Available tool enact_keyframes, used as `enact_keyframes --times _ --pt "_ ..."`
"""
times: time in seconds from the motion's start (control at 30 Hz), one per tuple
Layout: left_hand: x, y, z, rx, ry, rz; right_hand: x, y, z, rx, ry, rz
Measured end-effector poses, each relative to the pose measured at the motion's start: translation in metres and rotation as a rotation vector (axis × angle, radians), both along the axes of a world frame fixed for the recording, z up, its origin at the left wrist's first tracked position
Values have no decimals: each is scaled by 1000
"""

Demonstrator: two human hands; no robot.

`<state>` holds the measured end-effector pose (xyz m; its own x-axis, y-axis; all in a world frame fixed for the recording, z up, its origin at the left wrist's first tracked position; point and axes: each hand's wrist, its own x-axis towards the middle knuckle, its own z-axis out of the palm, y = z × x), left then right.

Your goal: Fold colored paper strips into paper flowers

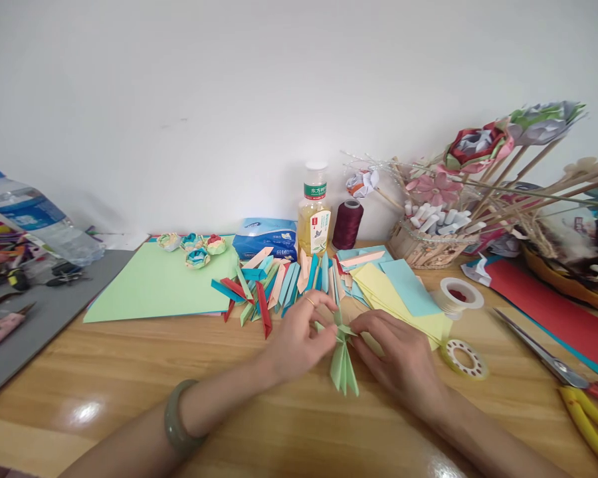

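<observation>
Pale green folded paper [345, 372] hangs between my two hands, its pleats fanned out downward from a pinched middle. My left hand [303, 335] is closed on its left side, thumb and fingertips together. From the right, my right hand [398, 352] pinches the upper part of the same paper. Whether a thread runs round the middle I cannot tell. Just beyond my hands lies a heap of folded paper strips [264, 309] in red, blue, green and peach. Yellow paper sheets [379, 292] and a light blue sheet [411, 287] lie beside my right hand.
Behind stand a tissue pack [264, 239], a drink bottle [315, 212] and a thread cone [347, 226]. Green sheets [144, 285] lie left. On the right are a white spool [458, 297], a tape roll [464, 360], scissors [553, 365] and a basket [423, 245] of paper flowers.
</observation>
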<state>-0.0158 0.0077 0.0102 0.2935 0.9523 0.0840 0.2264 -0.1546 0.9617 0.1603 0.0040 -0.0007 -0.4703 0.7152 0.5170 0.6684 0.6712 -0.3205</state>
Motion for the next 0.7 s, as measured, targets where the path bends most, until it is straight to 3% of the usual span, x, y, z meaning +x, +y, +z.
enact_keyframes --times 0.1,0.2,0.33,0.4,0.5,0.57,0.7 --pt "-1 5 3 -323 -243 -7 4 2 4 105 -17 60" --pt "0 10 1 -389 -276 -95 6 3 5 143 -14 134" --pt "0 11 -3 -120 -211 -5 5 2 8 118 132 29" --pt "-1 10 -5 80 -196 80 2 0 12 -43 252 -63" --pt "-1 6 -6 335 -102 106 -2 -1 19 -399 352 -81" --pt "-1 3 -7 422 -29 71 -5 -1 22 -536 395 -58" --pt "0 0 -9 420 -8 36 -5 2 20 -610 436 -26"
